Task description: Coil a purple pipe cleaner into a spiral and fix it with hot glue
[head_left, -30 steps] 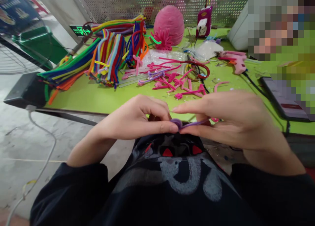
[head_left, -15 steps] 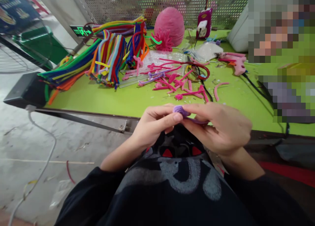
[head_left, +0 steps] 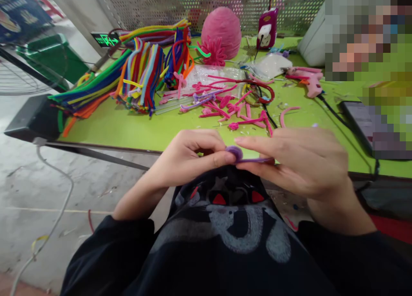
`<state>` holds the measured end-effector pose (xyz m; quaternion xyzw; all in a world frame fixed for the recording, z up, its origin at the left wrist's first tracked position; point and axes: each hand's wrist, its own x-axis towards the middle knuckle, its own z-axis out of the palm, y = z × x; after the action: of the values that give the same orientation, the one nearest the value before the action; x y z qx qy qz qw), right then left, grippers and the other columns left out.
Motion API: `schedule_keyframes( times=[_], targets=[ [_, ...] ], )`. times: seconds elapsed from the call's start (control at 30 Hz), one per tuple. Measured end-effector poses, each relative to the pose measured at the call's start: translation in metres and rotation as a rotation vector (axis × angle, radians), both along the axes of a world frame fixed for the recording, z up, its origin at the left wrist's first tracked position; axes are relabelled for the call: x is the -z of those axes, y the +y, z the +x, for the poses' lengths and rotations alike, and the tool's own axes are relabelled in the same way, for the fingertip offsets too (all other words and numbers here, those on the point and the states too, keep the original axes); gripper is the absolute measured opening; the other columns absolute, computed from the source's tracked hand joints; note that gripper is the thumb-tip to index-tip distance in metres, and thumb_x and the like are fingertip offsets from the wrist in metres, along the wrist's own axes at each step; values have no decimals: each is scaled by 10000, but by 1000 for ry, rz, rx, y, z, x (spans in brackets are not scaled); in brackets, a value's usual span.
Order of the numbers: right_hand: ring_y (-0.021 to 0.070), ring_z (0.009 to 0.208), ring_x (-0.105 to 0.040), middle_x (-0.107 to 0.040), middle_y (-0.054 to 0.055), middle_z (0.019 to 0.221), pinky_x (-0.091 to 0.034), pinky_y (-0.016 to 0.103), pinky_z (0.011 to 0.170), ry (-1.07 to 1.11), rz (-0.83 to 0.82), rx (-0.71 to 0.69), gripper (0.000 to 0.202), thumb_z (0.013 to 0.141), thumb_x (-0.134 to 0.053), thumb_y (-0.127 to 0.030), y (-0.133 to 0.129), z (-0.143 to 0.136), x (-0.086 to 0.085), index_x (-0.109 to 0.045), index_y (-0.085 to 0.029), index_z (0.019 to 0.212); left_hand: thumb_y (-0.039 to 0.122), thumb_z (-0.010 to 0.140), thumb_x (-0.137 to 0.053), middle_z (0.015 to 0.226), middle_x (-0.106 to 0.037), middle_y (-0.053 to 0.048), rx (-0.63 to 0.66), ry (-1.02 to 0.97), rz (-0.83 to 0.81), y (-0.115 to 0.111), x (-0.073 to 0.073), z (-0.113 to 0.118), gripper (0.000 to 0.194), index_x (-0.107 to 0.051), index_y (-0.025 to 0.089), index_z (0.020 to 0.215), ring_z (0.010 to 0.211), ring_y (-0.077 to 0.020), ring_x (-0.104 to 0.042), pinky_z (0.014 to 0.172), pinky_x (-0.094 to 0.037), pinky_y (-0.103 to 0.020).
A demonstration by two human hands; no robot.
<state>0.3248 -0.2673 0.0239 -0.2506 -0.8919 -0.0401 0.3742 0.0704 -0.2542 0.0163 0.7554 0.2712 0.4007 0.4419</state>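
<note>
Near the frame's centre, the left hand (head_left: 195,154) pinches a purple coil (head_left: 236,152); the right hand (head_left: 307,160) grips its tail (head_left: 255,160). Just above, pink scraps (head_left: 225,101) and a red-handled tool (head_left: 266,101) clutter the counter (head_left: 106,130); colourful bundles (head_left: 141,74) lie upper left, a pink glue gun (head_left: 312,83) upper right.

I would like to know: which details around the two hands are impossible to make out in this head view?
All in the head view:
- Purple pipe cleaner: coil partly hidden by the left hand; outer end lost among the right hand's fingers.
- Left hand: some curled fingertips hidden behind its own thumb.
- Smartphone: right part covered by pixel blocks.
- Dark sleeves: cut off by the bottom edge.
</note>
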Motion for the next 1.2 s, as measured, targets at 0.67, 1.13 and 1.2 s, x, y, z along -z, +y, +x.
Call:
schedule_keyframes(
  times=[0.67, 1.13, 1.2],
  targets=[
    [162, 640, -717, -803, 0, 846, -572, 320, 680, 203, -61, 216, 206, 1057, -730, -285, -10, -32, 14, -768, -230, 1252, 528, 869, -900, 620, -614, 27, -147, -448, -548, -11, 37, 27, 300, -843, 233, 861, 484, -51, -425, 451, -309, -214],
    [98, 528, -612, -779, -58, 793, -477, 283, 580, 67, 28, 297, 384, 1081, -696, -281, -20, -30, 15, -669, -291, 1464, 510, 877, -903, 736, -755, -10, -353, -331, -346, -13, 21, 22, 286, -852, 233, 824, 678, -129, -683, 606, -536, -238],
    [89, 549, -628, -816, -50, 905, -475, 276, 571, 53, 19, 286, 404, 1082, -692, -274, -20, -29, 16, -649, -297, 1483, 517, 879, -899, 718, -743, -7, -351, -310, -341, -13, 21, 18, 294, -852, 231, 830, 629, -113, -645, 573, -512, -230]
  ],
)
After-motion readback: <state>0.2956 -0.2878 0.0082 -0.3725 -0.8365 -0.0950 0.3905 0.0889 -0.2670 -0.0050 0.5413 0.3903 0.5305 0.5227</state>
